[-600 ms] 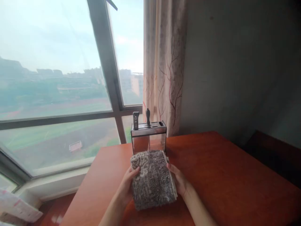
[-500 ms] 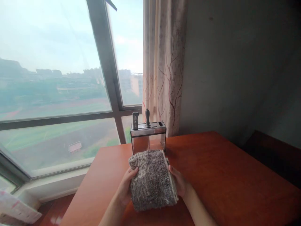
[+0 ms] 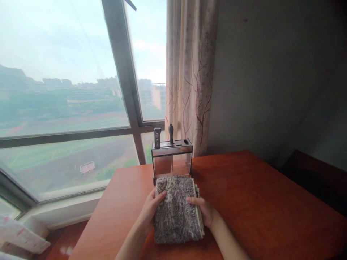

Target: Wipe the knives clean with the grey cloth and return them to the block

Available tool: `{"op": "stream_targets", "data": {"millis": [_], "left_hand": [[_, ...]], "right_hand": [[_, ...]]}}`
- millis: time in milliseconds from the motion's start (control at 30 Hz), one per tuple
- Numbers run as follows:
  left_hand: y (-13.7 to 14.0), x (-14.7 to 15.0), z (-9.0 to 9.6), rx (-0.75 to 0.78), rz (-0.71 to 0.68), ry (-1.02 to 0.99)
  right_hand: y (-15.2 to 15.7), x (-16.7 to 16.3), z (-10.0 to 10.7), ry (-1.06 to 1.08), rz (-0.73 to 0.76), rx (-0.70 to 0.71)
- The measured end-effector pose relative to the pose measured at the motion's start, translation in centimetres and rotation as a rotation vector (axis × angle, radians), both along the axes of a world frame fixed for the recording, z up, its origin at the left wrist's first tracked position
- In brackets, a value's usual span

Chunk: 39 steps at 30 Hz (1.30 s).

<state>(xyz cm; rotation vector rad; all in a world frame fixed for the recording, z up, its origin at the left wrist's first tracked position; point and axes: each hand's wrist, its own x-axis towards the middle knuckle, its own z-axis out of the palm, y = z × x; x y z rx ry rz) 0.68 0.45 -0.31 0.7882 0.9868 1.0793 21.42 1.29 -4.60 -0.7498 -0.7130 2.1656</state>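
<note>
Between my hands is a folded grey, fuzzy cloth (image 3: 176, 216) with pale layered edges showing along its right side. My left hand (image 3: 152, 206) grips its left edge, thumb lying on top. On the opposite edge my right hand (image 3: 204, 209) holds it the same way, thumb over the upper face. The fingers under the cloth are hidden. Just behind it stands a clear knife block (image 3: 172, 153) with a dark frame, holding two knives: one has a flat dark handle (image 3: 157, 138), the other a rounded black handle (image 3: 171, 133).
All this is on a reddish-brown wooden table (image 3: 244, 202). A large window (image 3: 65, 133) runs along the left, with a patterned curtain (image 3: 195, 79) behind the knife block. A dark grey wall (image 3: 265, 79) rises at the right.
The cloth has turned a little and looks squarer and more compact. My right thumb has moved from its right edge onto the top face.
</note>
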Motion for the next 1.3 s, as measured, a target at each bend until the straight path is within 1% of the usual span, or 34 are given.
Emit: {"op": "stream_targets", "data": {"millis": [100, 200, 267, 367, 467, 500, 567, 633, 767, 867, 900, 967, 1067, 1133, 1300], "left_hand": [[0.2, -0.1, -0.1, 0.04, 0.021, 0.048], [0.7, -0.3, -0.4, 0.108, 0.078, 0.147], [1.1, -0.7, -0.6, 0.172, 0.158, 0.246], [1.8, -1.6, -0.9, 0.28, 0.329, 0.388], [2.6, -2.8, -0.3, 0.375, 0.455, 0.478], [2.9, -3.2, 0.2, 0.402, 0.481, 0.498], [3.9, -3.8, 1.9, 0.457, 0.524, 0.523], [5.3, -4.1, 4.2, 0.525, 0.558, 0.527], [9.1, -3.9, 9.4, 0.715, 0.586, 0.535], [11.9, -3.2, 12.4, 0.828, 0.552, 0.528], [12.7, -2.9, 13.1, 0.848, 0.519, 0.526], [14.0, -2.3, 14.2, 0.84, 0.444, 0.516], [15.1, -1.7, 14.9, 0.812, 0.273, 0.537], [15.5, -1.5, 15.1, 0.807, 0.189, 0.534], [15.8, -1.5, 15.2, 0.811, 0.169, 0.482]], "right_hand": [[0.2, -0.4, 0.0, 0.013, 0.01, -0.082], [0.4, -0.6, 0.1, 0.024, -0.017, -0.114], [0.4, -0.7, 0.1, 0.009, -0.037, -0.126], [0.5, -0.8, 0.2, -0.006, -0.045, -0.153], [0.6, -0.9, 0.2, 0.001, -0.053, -0.162], [0.6, -0.9, 0.2, 0.011, -0.058, -0.16], [0.7, -0.9, 0.2, 0.05, -0.062, -0.164], [0.8, -0.9, 0.1, 0.098, -0.061, -0.176], [0.8, -1.0, 0.2, 0.126, -0.067, -0.19], [0.7, -1.0, 0.3, 0.13, -0.064, -0.179], [0.7, -1.0, 0.4, 0.125, -0.061, -0.172], [0.7, -1.0, 0.5, 0.101, -0.058, -0.16], [0.7, -1.0, 0.5, 0.072, -0.064, -0.151], [0.8, -1.0, 0.3, 0.086, -0.068, -0.165], [1.2, -1.2, -0.4, 0.132, -0.098, -0.219]]}}
